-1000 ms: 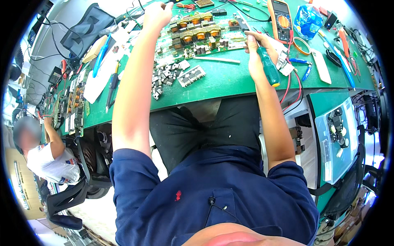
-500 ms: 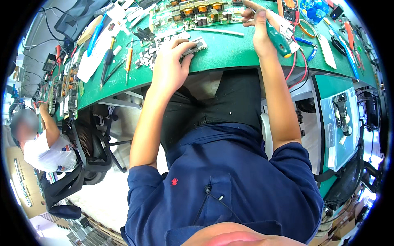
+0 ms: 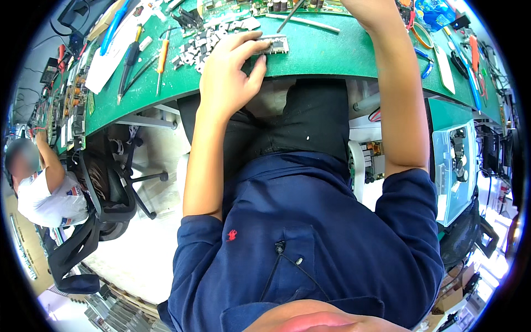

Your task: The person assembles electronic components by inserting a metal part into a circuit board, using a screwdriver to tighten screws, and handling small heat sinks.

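Nearest to me I see my own dark blue shirt and black trousers, then the edge of the green bench. My left hand lies at this edge, and its fingers are curled around a small grey finned part, gripping it from the left side while it rests flat on the mat, just beside the bench edge. A little farther, a heap of similar small grey pieces is scattered to the left of the hand, with an orange screwdriver and a black-handled tool beside it. My right hand reaches to the far top near the circuit board (it is cut by the frame, so I cannot tell if its fingers are shut or loose). I judge the work is in an early-to-middle stage: one part is picked out from the heap, many pieces remain, and nothing shows it is mounted yet
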A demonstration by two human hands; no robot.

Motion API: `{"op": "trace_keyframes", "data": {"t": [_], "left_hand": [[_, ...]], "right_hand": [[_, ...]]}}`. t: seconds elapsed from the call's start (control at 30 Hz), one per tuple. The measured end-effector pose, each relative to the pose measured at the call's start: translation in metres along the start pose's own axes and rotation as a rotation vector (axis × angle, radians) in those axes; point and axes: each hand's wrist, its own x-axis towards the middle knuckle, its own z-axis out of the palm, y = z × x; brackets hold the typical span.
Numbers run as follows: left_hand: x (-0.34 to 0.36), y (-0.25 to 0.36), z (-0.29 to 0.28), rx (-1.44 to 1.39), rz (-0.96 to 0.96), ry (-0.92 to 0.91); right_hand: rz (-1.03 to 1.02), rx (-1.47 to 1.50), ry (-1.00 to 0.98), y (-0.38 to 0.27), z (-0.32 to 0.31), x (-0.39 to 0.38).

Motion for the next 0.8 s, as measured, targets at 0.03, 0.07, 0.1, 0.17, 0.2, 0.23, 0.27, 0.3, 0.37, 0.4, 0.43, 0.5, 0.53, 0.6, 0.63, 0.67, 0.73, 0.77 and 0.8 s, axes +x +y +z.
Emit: {"op": "trace_keyframes", "data": {"t": [0.03,0.07,0.1,0.17,0.2,0.23,0.27,0.3,0.37,0.4,0.43,0.5,0.53,0.6,0.63,0.67,0.73,0.77,0.8], "left_hand": [[0.002,0.000,0.001,-0.016,-0.005,0.004],[0.002,-0.001,0.001,-0.011,-0.005,0.010],[0.001,-0.001,0.001,-0.006,-0.006,0.015],[0.000,0.000,0.001,-0.005,-0.010,0.020],[0.000,0.000,0.001,-0.006,-0.011,0.023],[-0.001,-0.001,0.002,-0.008,-0.012,0.023],[0.000,-0.003,0.003,-0.010,-0.010,0.023],[-0.001,-0.004,0.003,-0.013,-0.009,0.023],[-0.001,-0.004,0.003,0.008,0.014,0.044],[-0.001,-0.006,0.005,0.014,0.024,0.059],[-0.001,-0.006,0.005,0.020,0.034,0.074],[-0.001,-0.003,0.003,0.005,0.001,0.040],[-0.002,-0.003,0.003,-0.003,-0.004,0.040],[-0.002,-0.003,0.003,-0.006,-0.013,0.038],[-0.002,-0.003,0.003,-0.002,-0.018,0.036],[-0.003,-0.003,0.004,0.000,-0.021,0.034],[-0.002,-0.002,0.003,-0.003,-0.017,0.038],[-0.002,-0.002,0.003,-0.005,-0.012,0.039],[-0.001,-0.002,0.003,0.002,-0.010,0.036]], "right_hand": [[0.038,-0.019,0.009,0.000,0.004,0.000],[-0.015,-0.008,-0.018,0.007,0.005,0.002],[-0.004,-0.006,-0.017,0.012,0.007,0.005],[0.016,-0.006,-0.014,0.018,0.011,0.007],[0.084,0.018,-0.027,0.015,0.011,0.009],[0.069,0.022,-0.029,0.016,0.012,0.009],[0.052,0.025,-0.030,0.016,0.012,0.010],[0.035,0.028,-0.031,0.015,0.014,0.009],[-0.051,-0.021,-0.027,0.012,0.013,0.004],[-0.048,-0.055,-0.046,0.012,0.010,0.008],[-0.046,-0.090,-0.064,0.013,0.008,0.012],[-0.080,-0.042,-0.068,0.016,0.010,0.012],[-0.090,-0.042,-0.074,0.015,0.010,0.010],[-0.106,-0.015,-0.053,0.013,0.013,0.006],[-0.110,0.010,-0.026,0.013,0.019,0.004],[-0.100,-0.007,-0.055,0.012,0.019,0.005],[-0.067,-0.082,-0.172,0.011,0.010,0.016],[-0.043,-0.141,-0.256,0.011,0.005,0.022],[-0.040,-0.111,-0.300,0.013,0.005,0.025]]}}
